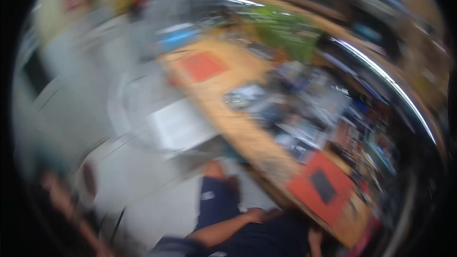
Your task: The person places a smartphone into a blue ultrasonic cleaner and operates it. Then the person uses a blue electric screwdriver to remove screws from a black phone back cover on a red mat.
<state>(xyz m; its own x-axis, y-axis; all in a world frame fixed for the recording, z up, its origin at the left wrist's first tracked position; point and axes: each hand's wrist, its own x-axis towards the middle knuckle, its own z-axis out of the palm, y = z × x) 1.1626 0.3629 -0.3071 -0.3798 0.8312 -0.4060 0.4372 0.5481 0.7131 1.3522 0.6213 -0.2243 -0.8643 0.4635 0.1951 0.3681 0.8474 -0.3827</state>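
Observation:
The whole picture is smeared by motion. My left hand [256,215] lies at my lap over dark blue shorts [216,204]; its fingers are too blurred to read. At the lower edge, my right hand [314,237] is partly visible beside the near edge of the wooden workbench [247,138], and its fingers cannot be made out. Nearest to it on the bench is a red mat [304,183], with a dark flat rectangular thing [323,185] lying on it.
Blurred clutter [309,104] covers the bench's back. Farther along lie a second red mat [203,65], a blue container [176,39] and something green [285,28]. A white-topped stool or box [181,124] stands beside the bench. Another person's arm [62,200] shows at lower left.

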